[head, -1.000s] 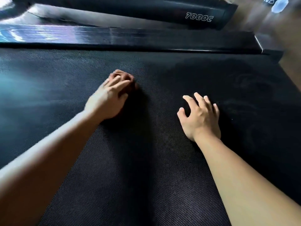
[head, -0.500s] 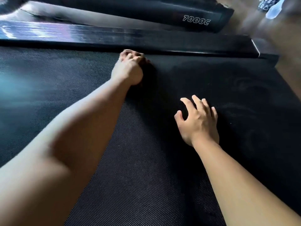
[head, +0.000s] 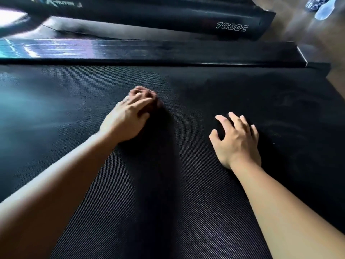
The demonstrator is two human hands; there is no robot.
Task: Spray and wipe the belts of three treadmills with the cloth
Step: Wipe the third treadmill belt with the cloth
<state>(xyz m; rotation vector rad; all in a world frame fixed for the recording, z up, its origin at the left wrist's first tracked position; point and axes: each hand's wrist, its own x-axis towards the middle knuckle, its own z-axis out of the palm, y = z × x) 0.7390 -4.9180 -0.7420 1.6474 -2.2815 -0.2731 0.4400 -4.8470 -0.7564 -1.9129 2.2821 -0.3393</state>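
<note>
Your left hand (head: pixel 128 120) lies over a crumpled reddish-brown cloth (head: pixel 144 94). The fingers are laid nearly straight across the wad and press it down onto the treadmill belt (head: pixel 168 202). Blur softens the fingertips, so I cannot tell whether they curl at the ends. The cloth bunches out past them, roughly mid-belt and well short of the far edge.

Your right hand (head: pixel 237 139) rests on the belt apart from the cloth, to its right. Its fingers are spread and slightly arched, and it holds nothing.

The belt is matte black with a fine woven diamond grain, and faint pale swirled smears (head: pixel 287 126) show to the right of your right hand. Along its far edge runs a long, flat, glossy black side rail (head: pixel 168 52), streaked with bluish reflections towards the left. Beyond the rail sits a second treadmill (head: pixel 168 17), dark, with outlined "7000C" lettering (head: pixel 231 28). Brown wood-look floor (head: pixel 308 32) shows at the upper right. A blurred pale-blue object (head: pixel 324 9) lies there, too smeared to name.
</note>
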